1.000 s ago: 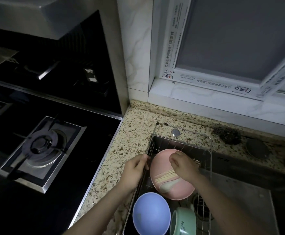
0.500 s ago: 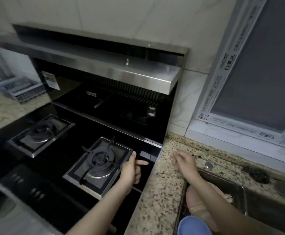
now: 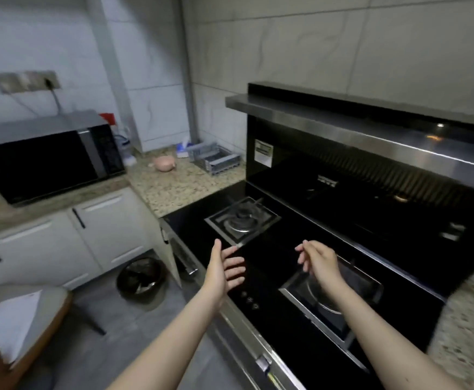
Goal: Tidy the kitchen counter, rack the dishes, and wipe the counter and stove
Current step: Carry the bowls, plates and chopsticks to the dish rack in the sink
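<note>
Both forearms are bare up to the lower edge of the picture, with no sleeve in view. The left hand [image 3: 224, 273] and the right hand [image 3: 318, 261] have no glove, ring, watch or bracelet. The fingers [image 3: 234, 270] are slim, their nails too blurred to describe.

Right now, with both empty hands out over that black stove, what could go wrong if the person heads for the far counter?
1. The left hand and right hand hover open above the glossy black glass stove; bare palms could smear it before any wiping.
2. The raised metal burner grate sits directly along the reach, so a sleeveless forearm might snag it.
3. The small pink rounded object lies loose on the speckled granite counter; a hasty grab might knock it away.
</note>
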{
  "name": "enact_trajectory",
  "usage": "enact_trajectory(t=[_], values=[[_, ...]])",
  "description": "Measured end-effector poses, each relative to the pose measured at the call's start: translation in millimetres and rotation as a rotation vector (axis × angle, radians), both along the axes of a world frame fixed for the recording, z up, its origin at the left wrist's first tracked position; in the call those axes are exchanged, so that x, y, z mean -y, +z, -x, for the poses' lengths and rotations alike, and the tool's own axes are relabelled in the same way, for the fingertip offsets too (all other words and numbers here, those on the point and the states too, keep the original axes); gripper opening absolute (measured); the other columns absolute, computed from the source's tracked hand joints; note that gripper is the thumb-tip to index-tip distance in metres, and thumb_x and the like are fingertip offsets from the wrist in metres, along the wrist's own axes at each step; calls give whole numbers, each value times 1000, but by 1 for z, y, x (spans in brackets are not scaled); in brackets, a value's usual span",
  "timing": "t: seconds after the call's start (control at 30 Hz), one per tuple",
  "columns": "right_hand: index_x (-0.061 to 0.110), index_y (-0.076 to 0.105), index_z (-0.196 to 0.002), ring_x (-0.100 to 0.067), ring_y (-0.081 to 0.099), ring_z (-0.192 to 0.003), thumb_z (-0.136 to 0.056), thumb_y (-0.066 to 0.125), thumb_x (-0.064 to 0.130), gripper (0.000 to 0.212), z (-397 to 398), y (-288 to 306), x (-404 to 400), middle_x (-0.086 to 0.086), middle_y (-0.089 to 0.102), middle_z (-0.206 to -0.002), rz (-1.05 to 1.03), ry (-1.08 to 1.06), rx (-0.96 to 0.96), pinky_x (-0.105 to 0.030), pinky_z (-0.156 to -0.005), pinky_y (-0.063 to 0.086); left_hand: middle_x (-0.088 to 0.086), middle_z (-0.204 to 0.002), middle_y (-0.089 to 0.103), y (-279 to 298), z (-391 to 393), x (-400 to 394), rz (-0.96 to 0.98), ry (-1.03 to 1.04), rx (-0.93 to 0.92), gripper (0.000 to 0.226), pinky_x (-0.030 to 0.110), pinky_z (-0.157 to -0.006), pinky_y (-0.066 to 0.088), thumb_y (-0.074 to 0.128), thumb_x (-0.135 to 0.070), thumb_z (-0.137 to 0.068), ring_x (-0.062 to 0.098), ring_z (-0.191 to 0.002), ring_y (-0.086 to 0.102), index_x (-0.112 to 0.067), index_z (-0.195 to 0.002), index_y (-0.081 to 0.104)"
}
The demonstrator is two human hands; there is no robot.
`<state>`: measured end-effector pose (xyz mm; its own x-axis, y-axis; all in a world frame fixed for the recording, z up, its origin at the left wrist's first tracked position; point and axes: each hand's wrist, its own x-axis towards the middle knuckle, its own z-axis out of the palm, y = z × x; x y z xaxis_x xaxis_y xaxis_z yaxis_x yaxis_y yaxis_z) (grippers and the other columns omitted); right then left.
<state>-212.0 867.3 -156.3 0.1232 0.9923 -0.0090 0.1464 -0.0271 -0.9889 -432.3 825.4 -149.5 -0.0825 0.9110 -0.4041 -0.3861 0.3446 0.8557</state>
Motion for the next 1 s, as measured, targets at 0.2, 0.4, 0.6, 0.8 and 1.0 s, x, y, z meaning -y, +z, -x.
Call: enact_trajectory(t=[0.2, 0.4, 0.6, 0.8, 1.0], values=[[13, 62, -83, -5, 47, -36, -96, 46, 11, 20, 122, 16, -39, -6, 58, -64, 12, 164, -52, -16, -34, 31, 5, -107, 66, 3, 121, -4, -101, 247, 32, 59, 36, -73, 48, 21, -57, -96, 20, -99, 62, -19, -135, 44], [8, 60, -89, -7, 48, -33, -98, 42, 14, 21, 207, 15, -108, -8, 58, -62, 104, 145, -219, -13, -32, 32, 6, -133, 55, -16, 214, -26, -69, 385, -1, 62, 36, -79, 45, 20, -57, -95, 22, -117, 54, -19, -141, 38], [10, 58, -85, -6, 47, -29, -99, 41, 13, 22, 294, -1, -200, -10, 57, -61, 157, 197, -271, -12, -29, 30, 11, -132, 55, -25, 292, -88, -38, 462, -30, 61, 42, -91, 43, 22, -56, -96, 26, -114, 55, -18, -141, 37], [9, 57, -86, -3, 47, -28, -100, 41, 15, 22, 364, -30, -306, -1, 60, -51, 239, 215, -199, -13, -28, 32, 14, -125, 59, -30, 347, -187, 49, 456, -35, 59, 44, -93, 43, 23, -55, -97, 30, -114, 55, -17, -139, 38], [9, 61, -86, -6, 47, -33, -98, 43, 17, 22, 432, -41, -400, -7, 56, -62, 297, 253, -184, -14, -34, 32, 13, -123, 60, -26, 404, -270, 85, 446, -87, 59, 45, -91, 46, 23, -55, -96, 32, -114, 56, -15, -137, 40]])
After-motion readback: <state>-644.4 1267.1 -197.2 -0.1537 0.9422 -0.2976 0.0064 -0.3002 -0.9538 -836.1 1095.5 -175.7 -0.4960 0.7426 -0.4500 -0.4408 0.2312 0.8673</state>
